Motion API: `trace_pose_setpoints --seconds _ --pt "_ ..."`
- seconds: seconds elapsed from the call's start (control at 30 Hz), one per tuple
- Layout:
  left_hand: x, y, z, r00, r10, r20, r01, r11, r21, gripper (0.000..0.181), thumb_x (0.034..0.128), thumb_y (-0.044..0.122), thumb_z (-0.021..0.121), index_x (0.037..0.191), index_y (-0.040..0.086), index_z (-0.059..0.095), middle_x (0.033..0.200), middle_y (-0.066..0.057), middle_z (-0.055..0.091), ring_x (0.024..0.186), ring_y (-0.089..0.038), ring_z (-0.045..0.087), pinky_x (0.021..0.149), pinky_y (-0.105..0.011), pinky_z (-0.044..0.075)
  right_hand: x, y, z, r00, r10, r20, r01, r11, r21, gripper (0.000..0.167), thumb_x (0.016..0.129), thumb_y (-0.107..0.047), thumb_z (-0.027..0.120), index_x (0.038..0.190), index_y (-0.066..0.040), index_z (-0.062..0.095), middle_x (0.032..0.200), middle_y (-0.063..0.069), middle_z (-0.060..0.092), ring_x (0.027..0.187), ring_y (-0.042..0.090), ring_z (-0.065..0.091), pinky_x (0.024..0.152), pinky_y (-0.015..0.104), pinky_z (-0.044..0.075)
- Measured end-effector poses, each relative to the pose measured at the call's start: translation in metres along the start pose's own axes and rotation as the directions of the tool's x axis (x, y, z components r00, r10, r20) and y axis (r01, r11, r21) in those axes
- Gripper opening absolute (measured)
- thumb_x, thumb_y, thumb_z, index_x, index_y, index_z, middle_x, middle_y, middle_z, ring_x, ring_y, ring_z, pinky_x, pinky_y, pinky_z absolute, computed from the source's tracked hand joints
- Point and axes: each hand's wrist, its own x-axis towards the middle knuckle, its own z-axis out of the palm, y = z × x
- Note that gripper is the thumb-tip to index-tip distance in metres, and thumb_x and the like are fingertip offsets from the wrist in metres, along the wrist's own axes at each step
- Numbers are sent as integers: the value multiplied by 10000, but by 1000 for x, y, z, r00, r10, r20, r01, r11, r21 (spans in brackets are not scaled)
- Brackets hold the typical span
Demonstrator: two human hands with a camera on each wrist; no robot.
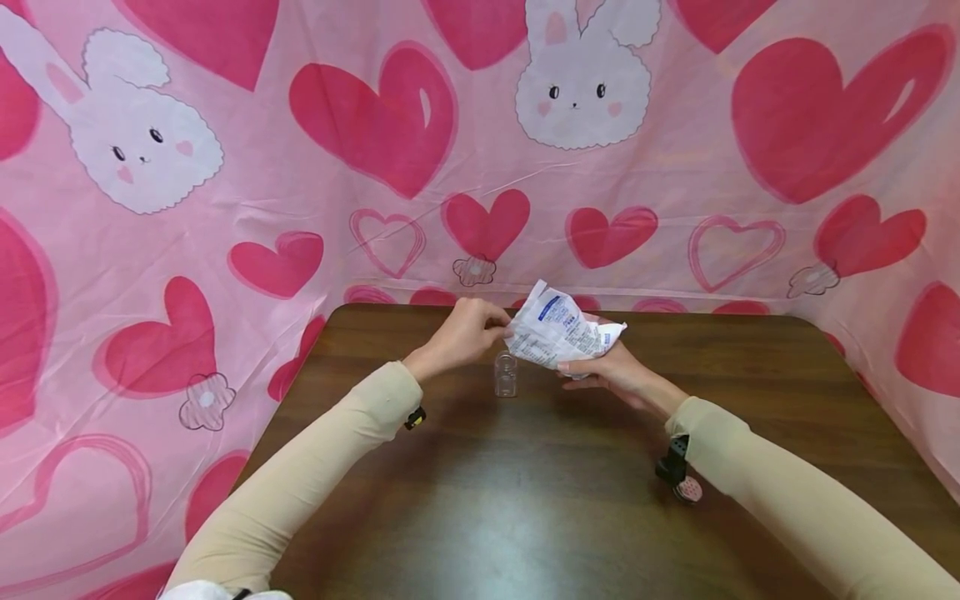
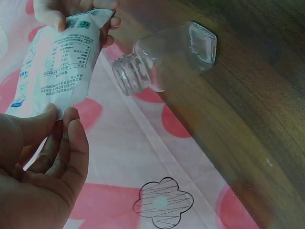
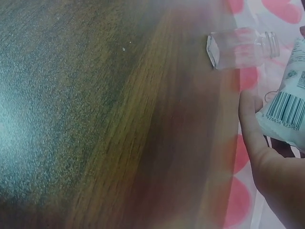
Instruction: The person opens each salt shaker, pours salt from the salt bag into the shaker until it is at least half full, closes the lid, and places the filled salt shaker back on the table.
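A white printed packet [image 1: 553, 327] is held up above the table between both hands. My left hand [image 1: 465, 333] pinches its left corner with thumb and fingers; the left wrist view shows this pinch on the packet [image 2: 66, 67] by the left hand [image 2: 43, 162]. My right hand [image 1: 611, 367] grips the packet's lower right part, thumb in front. In the right wrist view the right hand [image 3: 276, 167] lies round the packet's barcode end [image 3: 286, 112]. A clear, lidless bottle [image 1: 506, 375] with a threaded neck stands on the table just below the packet.
The brown wooden table [image 1: 480, 500] has rounded back corners. A pink cloth [image 1: 405, 242] with hearts and rabbits hangs behind and at both sides. Dark straps with small devices are on both wrists.
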Motion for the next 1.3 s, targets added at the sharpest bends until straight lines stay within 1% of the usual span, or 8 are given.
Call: trace_pose_setpoints --seconds 0.1,0.2,0.33,0.43,0.63,0.87,1.03,1.3 --pt "-1 -2 2 1000 -2 -5 2 1000 2 115 940 42 795 1049 38 831 939 -49 770 739 -191 587 640 -276 507 0 0 0 1000 -2 -1 2 1000 -9 713 908 134 732 1463 -221 459 1252 119 670 1044 432 695 897 754 467" --pt "-1 -4 4 1000 1 -10 -1 1000 8 103 943 47 793 1038 40 831 912 -42 761 732 -182 586 627 -272 499 1 0 0 1000 -4 -3 4 1000 -16 724 900 143 734 1468 -204 450 1249 113 672 1028 390 708 876 744 485" --pt "-1 -7 5 1000 18 -19 -18 1000 17 72 945 41 789 1005 38 830 884 -40 753 724 -166 588 626 -266 494 1 0 0 1000 -2 -8 2 999 -33 746 898 140 737 1493 -184 425 1250 100 672 1009 315 720 852 711 520" --pt "-1 -8 6 999 27 -22 -26 999 23 63 943 37 790 993 38 829 888 -38 757 728 -159 591 637 -261 498 2 -1 0 1000 -3 -7 2 999 -48 767 897 130 742 1518 -166 403 1260 99 667 1021 298 718 847 694 533" --pt "-1 -9 5 1000 22 -19 -21 999 24 63 943 38 791 994 38 829 891 -37 759 732 -159 590 645 -269 501 3 -2 0 1000 -5 -7 5 998 -61 784 895 132 742 1540 -138 387 1260 88 669 1043 293 715 863 705 520" --pt "-2 -10 5 999 31 -20 -30 999 36 58 942 41 794 988 29 827 887 -37 765 739 -146 588 672 -278 512 3 -3 0 1000 0 -8 0 998 -65 797 890 142 736 1554 -114 377 1250 78 679 1045 283 716 881 733 494" --pt "-2 -11 5 1000 25 -19 -24 999 35 53 948 41 787 982 34 827 873 -29 757 730 -146 581 657 -273 500 5 -2 0 1000 -3 -9 2 998 -69 792 882 138 749 1540 -118 390 1251 80 679 1036 281 714 885 750 479" --pt "-3 -13 7 1000 13 -21 -12 1000 17 64 939 28 792 988 39 831 862 -24 750 702 -153 575 621 -262 482 6 -4 0 1000 2 -17 -3 996 -87 793 878 127 766 1544 -109 406 1229 76 694 1014 275 723 885 741 486"
